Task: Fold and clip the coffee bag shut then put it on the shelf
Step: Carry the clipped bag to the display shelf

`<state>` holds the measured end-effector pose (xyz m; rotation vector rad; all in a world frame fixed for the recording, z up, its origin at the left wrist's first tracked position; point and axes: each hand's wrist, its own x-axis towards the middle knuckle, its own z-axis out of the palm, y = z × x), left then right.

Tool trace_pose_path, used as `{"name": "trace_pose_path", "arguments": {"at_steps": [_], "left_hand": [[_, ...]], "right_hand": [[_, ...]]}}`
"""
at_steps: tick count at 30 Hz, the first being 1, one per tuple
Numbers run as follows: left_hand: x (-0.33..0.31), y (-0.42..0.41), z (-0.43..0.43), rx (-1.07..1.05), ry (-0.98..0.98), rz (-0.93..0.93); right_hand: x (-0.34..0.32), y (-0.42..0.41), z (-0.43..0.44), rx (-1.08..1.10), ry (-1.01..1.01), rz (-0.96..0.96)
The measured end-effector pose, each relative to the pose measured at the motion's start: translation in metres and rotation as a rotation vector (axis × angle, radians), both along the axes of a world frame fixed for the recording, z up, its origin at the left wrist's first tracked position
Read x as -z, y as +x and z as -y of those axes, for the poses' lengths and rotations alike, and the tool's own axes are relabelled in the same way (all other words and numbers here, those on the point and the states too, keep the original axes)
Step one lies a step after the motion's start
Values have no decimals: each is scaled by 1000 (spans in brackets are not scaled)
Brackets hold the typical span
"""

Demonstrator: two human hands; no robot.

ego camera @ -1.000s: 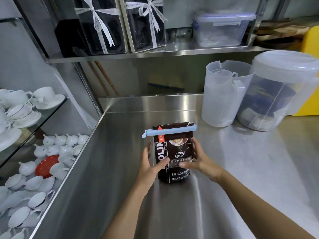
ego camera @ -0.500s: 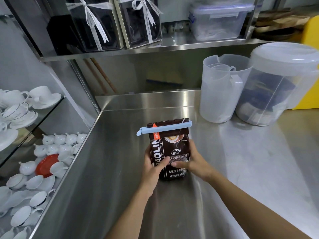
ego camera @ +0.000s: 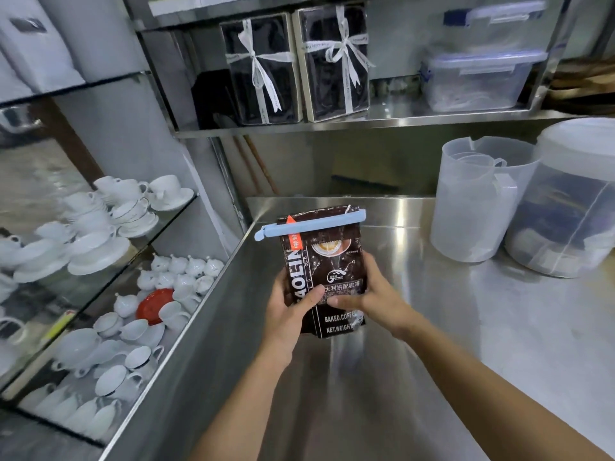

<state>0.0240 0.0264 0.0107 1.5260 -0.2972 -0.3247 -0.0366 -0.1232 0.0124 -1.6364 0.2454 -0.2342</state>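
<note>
Both hands, left hand (ego camera: 289, 312) and right hand (ego camera: 374, 296), are lifting the clipped coffee bag (ego camera: 324, 271) off the surface (ego camera: 466, 327), toward the shelf (ego camera: 366, 123) above.

I read text only on the coffee bag (ego camera: 324, 271). Down its left edge, big white letters run sideways: "AOLIN", the first letter cut off by my left hand (ego camera: 289, 311). Mid-front there's a small round logo, its wording too small to read, then a line of white Chinese characters, "大利拼配咖啡", start hidden by my thumb. Lower down: "BAKED.COFFE", then "NET.WEIGHT", both clipped at the bag's right edge. An orange tag under the blue clip (ego camera: 309, 224) has print, illegible. The ribbons on the black gift boxes (ego camera: 299, 68) carry script I can't make out.
</note>
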Motion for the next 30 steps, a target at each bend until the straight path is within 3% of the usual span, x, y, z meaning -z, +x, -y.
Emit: {"name": "trace_pose_path", "arguments": {"at_steps": [6,15,30], "left_hand": [[-36,-19,-70,-202,-28,59],[-93,-89,-240,-547,-21,168],[-148,-305,-536,-954,-47,288]], "right_hand": [[-40,15,-63,-230,9,54],[-92,4,-231,-612,40,179],[-151,-152,-558,-997,25,289]]}}
